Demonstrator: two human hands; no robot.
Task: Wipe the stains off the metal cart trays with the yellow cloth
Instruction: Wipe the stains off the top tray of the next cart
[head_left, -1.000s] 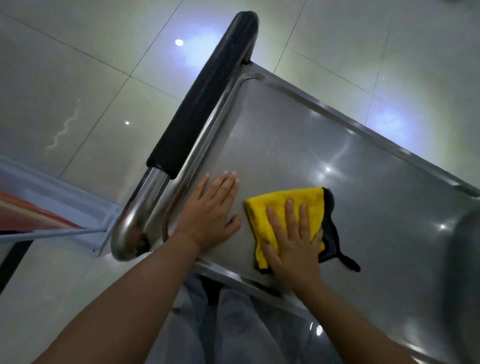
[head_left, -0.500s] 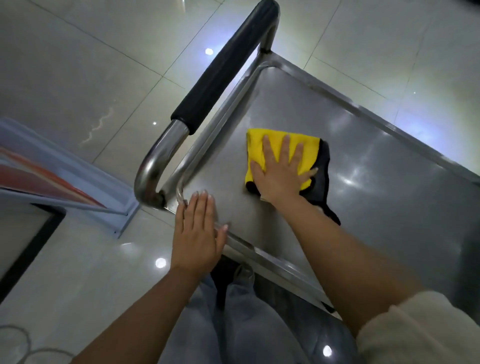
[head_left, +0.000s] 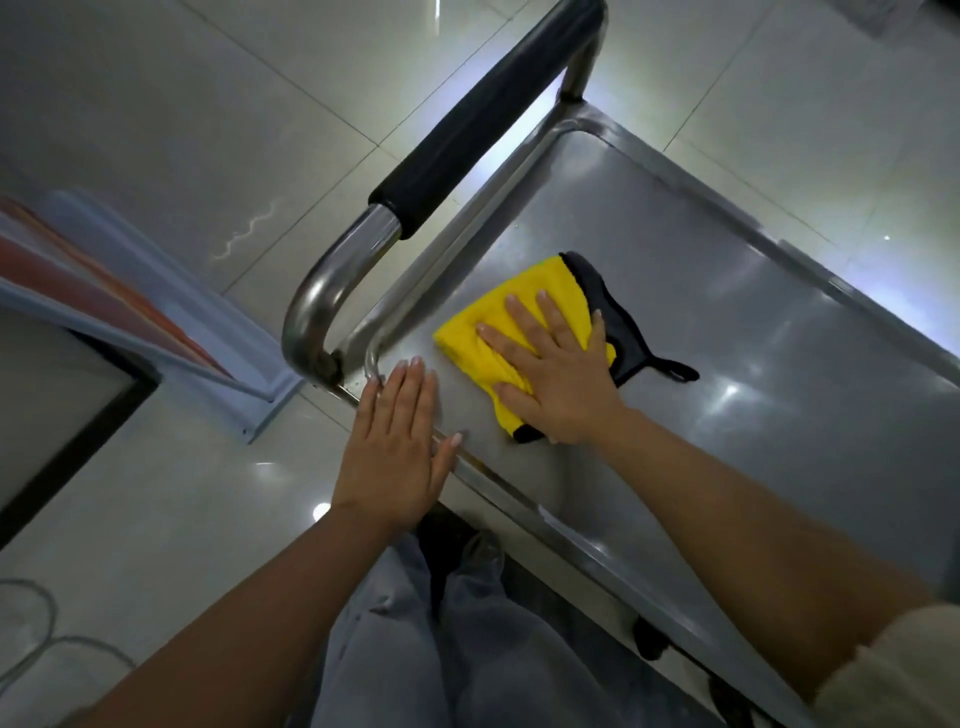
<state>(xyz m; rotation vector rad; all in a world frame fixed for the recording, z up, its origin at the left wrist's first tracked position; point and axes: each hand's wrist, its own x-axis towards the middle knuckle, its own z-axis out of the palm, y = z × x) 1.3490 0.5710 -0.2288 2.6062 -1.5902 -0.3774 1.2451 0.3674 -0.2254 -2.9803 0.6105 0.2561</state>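
Observation:
A folded yellow cloth (head_left: 480, 340) with a black backing and a hanging loop lies on the metal cart's top tray (head_left: 727, 332), near its near-left corner. My right hand (head_left: 550, 366) presses flat on the cloth with straight, spread fingers. My left hand (head_left: 397, 441) rests flat on the tray's near rim by the corner, fingers straight and together, thumb on the tray surface. No stains show clearly on the shiny tray.
The cart's handle (head_left: 467, 130), chrome tube with a black grip, arches over the tray's left end. A blue-framed board (head_left: 130, 312) lies on the tiled floor at left. A grey cable (head_left: 36, 639) curls at bottom left. My legs stand against the cart's near side.
My right hand has slid the cloth back toward the near-left corner after pushing it away. My left hand has stayed on the near rim since half a second ago.

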